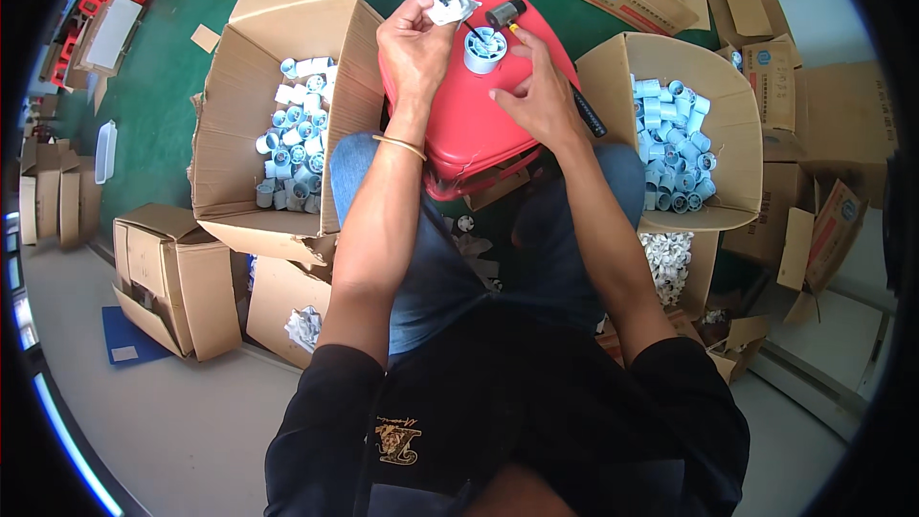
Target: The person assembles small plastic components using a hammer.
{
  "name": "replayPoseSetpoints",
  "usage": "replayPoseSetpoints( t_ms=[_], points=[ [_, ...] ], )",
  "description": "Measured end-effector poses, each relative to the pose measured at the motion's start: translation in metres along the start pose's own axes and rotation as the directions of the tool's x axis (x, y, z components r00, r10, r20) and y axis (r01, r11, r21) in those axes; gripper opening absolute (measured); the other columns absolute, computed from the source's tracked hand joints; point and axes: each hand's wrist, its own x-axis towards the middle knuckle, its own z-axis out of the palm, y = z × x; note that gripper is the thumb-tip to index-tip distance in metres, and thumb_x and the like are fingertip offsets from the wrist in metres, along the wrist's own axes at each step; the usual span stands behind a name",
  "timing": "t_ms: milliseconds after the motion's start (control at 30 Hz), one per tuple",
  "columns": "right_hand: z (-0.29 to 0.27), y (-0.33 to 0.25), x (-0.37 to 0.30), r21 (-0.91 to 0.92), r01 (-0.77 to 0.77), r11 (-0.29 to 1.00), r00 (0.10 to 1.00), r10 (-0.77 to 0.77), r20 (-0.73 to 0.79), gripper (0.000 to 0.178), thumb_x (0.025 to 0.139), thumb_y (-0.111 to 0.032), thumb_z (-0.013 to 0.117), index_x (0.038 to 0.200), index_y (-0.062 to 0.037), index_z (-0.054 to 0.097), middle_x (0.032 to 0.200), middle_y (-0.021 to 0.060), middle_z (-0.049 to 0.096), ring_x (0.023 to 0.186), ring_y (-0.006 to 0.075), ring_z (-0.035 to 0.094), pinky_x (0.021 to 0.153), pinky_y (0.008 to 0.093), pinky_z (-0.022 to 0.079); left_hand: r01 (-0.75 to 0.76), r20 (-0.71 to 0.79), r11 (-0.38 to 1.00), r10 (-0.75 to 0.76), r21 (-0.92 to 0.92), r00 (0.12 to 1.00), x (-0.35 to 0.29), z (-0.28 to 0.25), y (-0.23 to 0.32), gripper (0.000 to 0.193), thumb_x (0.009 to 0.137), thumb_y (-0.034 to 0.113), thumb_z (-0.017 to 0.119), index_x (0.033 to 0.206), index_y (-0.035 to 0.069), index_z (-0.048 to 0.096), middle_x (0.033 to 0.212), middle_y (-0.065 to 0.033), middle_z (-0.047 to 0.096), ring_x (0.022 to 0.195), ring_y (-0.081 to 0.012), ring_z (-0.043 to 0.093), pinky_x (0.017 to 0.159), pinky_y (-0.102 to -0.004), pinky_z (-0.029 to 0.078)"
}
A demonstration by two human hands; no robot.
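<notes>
Head view, left fingers (412,13) pinching white wad (450,7), right fingers (539,56) spread, pale-blue cup (485,64) between.

The stool (450,124) reads red on my feed, the cup (484,64) on it pale blue, the boxes (222,115) brown, the shirt (574,393) black with a gold motif.

here's the stool (450,120) directly before the seated person, between two cartons. on its top, a cylindrical pipe fitting (483,64); the mallet (505,12) lies just to its right, handle passing under the right hand (538,86). left hand (418,43) is to the fitting's left. fittings fill the left carton (359,86), more in the right carton (737,96). far left, a tray (105,151) on the floor (172,124)!
</notes>
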Motion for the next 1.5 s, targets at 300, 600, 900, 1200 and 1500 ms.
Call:
replayPoseSetpoints(
  t_ms=[300,600,900,1200,1500],
  points=[
    [-0.084,0.01,-0.057,0.106,-0.166,0.98,0.963,0.185,-0.197,0.07,0.079,-0.001,0.07,0.142,-0.0055,0.04,0.122,0.0144,0.057,0.068,0.0144,0.058,0.062,0.0246,0.048,0.013,0.054,0.991,-0.02,0.136,0.998,-0.002,0.005,0.0,0.02,0.077,-0.007,0.071,0.096,-0.001,0.072,0.073,-0.0006,0.067,0.059,-0.0021,0.051,0.052,-0.0163,0.04],
    [-0.099,0.086,-0.069,-0.127,-0.278,0.952,0.96,0.268,-0.086,0.053,0.087,-0.017,0.067,0.135,-0.0028,0.049,0.114,0.0178,0.061,0.076,0.0176,0.061,0.066,0.0276,0.049,-0.029,0.139,0.961,-0.01,0.275,0.99,-0.008,0.011,0.006,0.027,0.075,-0.007,0.071,0.1,0.001,0.073,0.086,-0.0034,0.072,0.071,-0.0069,0.061,0.062,-0.0185,0.048],
    [-0.074,0.067,-0.021,-0.322,-0.115,0.94,0.973,0.172,0.156,0.05,0.089,-0.025,0.062,0.132,-0.0027,0.051,0.096,0.0155,0.066,0.076,0.0197,0.063,0.067,0.0285,0.049,-0.288,0.337,0.9,0.174,0.327,0.925,-0.005,0.021,0.001,0.029,0.071,-0.006,0.067,0.098,0.002,0.074,0.079,-0.0048,0.07,0.058,-0.0112,0.054,0.054,-0.0233,0.042],
    [-0.1,0.015,-0.053,0.236,-0.071,0.969,0.988,0.035,0.153,0.043,0.092,-0.009,0.054,0.134,-0.0034,0.053,0.07,0.0018,0.053,0.059,0.0083,0.048,0.052,0.024,0.037,-0.242,0.186,0.912,0.188,0.332,0.964,-0.016,0.029,-0.02,0.028,0.07,-0.004,0.063,0.094,0.003,0.074,0.071,-0.0048,0.066,0.049,-0.0146,0.047,0.047,-0.0272,0.037],
    [-0.13,-0.062,-0.068,-0.204,-0.011,0.979,0.995,0.032,0.097,0.051,0.091,-0.002,0.052,0.142,-0.0066,0.048,0.102,0.0065,0.07,0.071,0.0149,0.057,0.066,0.0264,0.044,-0.214,0.217,0.912,0.143,0.351,0.966,-0.027,0.02,-0.019,0.023,0.072,-0.002,0.064,0.092,0.002,0.074,0.072,-0.0057,0.067,0.051,-0.0159,0.049,0.049,-0.027,0.039]
  ],
)
